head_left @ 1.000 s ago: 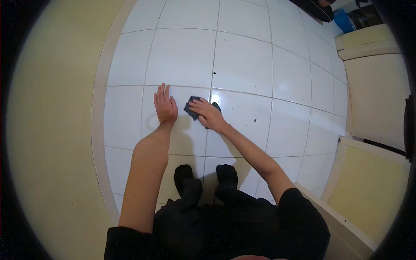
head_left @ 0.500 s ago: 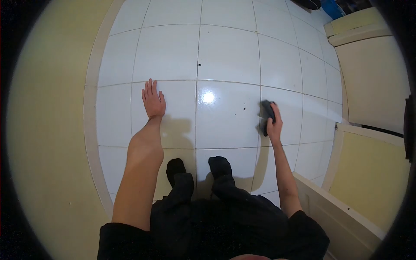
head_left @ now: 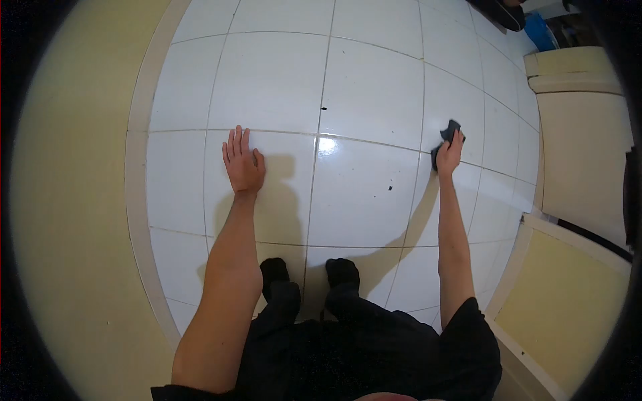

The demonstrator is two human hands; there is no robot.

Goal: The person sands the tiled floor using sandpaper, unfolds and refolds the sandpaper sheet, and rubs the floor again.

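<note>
My right hand (head_left: pixel 450 155) holds a dark cloth (head_left: pixel 451 129) against the white tiled floor (head_left: pixel 374 87), out to the right. Parts of the cloth stick out beyond the fingertips and on the left side of the hand. On the left, my left hand (head_left: pixel 243 164) is over the tiles with its fingers spread and nothing in it. Small dark specks (head_left: pixel 390 188) lie on the floor between my hands, and another dark bit (head_left: pixel 324 108) is farther forward.
My feet in black socks (head_left: pixel 342 273) stand on the tiles below. A yellowish wall (head_left: pixel 80 174) runs along the left. Cream panels (head_left: pixel 582 140) line the right side. At the top right are a dark object (head_left: pixel 501 13) and a blue item (head_left: pixel 539 32).
My right hand has moved forward and to the right across the floor with the dark cloth. The view has shifted slightly, and my left hand remains spread.
</note>
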